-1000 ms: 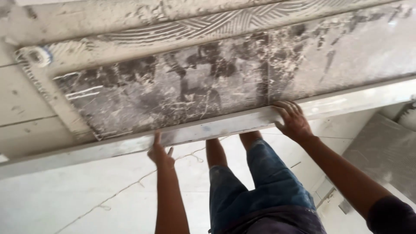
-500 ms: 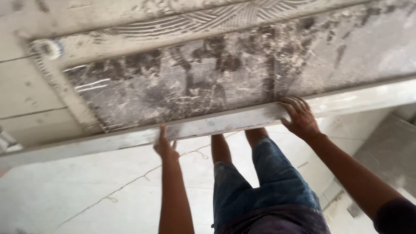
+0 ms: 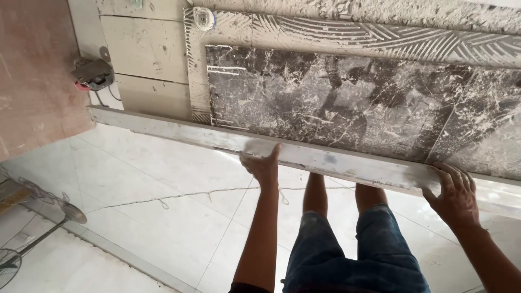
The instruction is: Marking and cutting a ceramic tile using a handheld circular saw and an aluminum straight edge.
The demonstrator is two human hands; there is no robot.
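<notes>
A long pale metal straightedge (image 3: 179,132) lies across the lower edge of dark marble tiles (image 3: 347,108) set on the wall. My left hand (image 3: 263,165) presses on the bar near its middle, fingers wrapped over its lower edge. My right hand (image 3: 453,192) grips the same bar further right. Above the tiles, combed grey adhesive (image 3: 380,35) covers the wall. My legs in blue denim shorts (image 3: 353,255) stand below the bar.
A round white device (image 3: 204,18) sits at the tiles' top left corner. A small grey and red tool (image 3: 92,73) lies by a brown board (image 3: 38,70) at left. A fan (image 3: 11,266) and a string (image 3: 163,201) lie on the white floor tiles (image 3: 163,228).
The view has swung right and down, showing the bar's left end, the brown board and the fan. Both hands stay on the straightedge.
</notes>
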